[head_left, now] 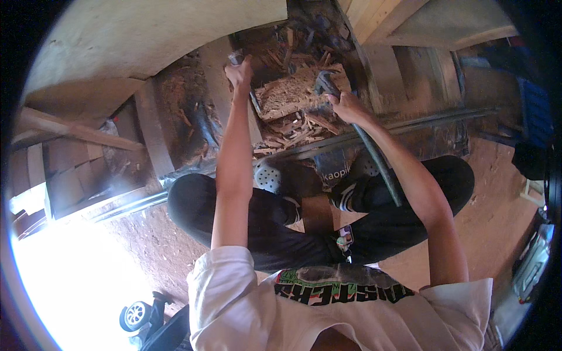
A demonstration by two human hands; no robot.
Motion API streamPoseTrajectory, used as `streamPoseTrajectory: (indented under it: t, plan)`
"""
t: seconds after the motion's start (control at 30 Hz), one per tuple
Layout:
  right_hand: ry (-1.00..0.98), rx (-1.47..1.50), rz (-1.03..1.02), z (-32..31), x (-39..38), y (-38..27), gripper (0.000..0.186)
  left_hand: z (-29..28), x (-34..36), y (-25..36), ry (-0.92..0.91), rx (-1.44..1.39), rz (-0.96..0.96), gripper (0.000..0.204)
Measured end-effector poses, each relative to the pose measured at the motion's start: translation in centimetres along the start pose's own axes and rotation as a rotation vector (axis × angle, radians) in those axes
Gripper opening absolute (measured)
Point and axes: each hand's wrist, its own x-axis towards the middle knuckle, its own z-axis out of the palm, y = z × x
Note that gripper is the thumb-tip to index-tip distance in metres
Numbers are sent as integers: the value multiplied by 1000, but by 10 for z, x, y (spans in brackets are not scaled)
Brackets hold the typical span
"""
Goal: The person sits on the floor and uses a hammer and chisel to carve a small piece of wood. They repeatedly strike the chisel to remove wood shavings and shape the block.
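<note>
My left hand (239, 73) is closed around a chisel (256, 103); its handle top pokes out above the fist and its narrow blade slants down beside a rough, gouged slab of wood (287, 93). To the right, my right hand (349, 108) grips a hammer (374, 155) close under its dark, curved head. The long dark handle runs back below my forearm toward my right thigh. The hammer head hangs over the slab's right part, apart from the chisel. Splintered wood chips (298, 130) lie heaped along the slab's near side.
Wooden beams (153, 128) and pale panels (164, 35) surround the hollow. A long dark rail (410, 123) crosses before my feet, which wear light perforated clogs (268, 177). Bright light enters at the lower left beside a small wheel (136, 315). A blue crate (534, 108) stands far right.
</note>
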Motion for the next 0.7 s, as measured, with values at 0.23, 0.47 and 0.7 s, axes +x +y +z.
streamPoseTrajectory:
  t: [0.23,0.47,0.7]
  plan:
    - [-6,-7,9,-3,-2,-7,55,-17,-5,5,-3,-96,-51,21]
    - [-24,-5,51,1,-8,-14,51,-33,-29,-2,410,-526,147,14]
    - [65,-17,-58,12,-10,-16,47,-44,-109,-1,494,-1166,139,14]
